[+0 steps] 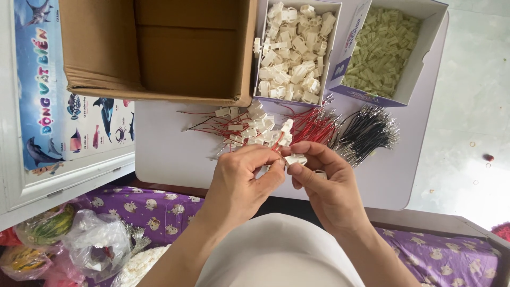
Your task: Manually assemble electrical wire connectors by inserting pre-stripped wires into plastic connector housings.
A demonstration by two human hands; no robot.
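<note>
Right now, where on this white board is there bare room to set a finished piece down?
Bare white board lies left of the left hand, below the brown cardboard box, and right of the black wire bundle. It is crowded around the red wires with white plastic connectors.

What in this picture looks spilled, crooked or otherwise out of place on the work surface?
A few white plastic connector housings hang over the left wall of the full small cardboard box of white housings, looking ready to spill. Beyond the table, small bits, one of them a red round piece, lie scattered on the pale floor. Nothing looks damaged.
</note>
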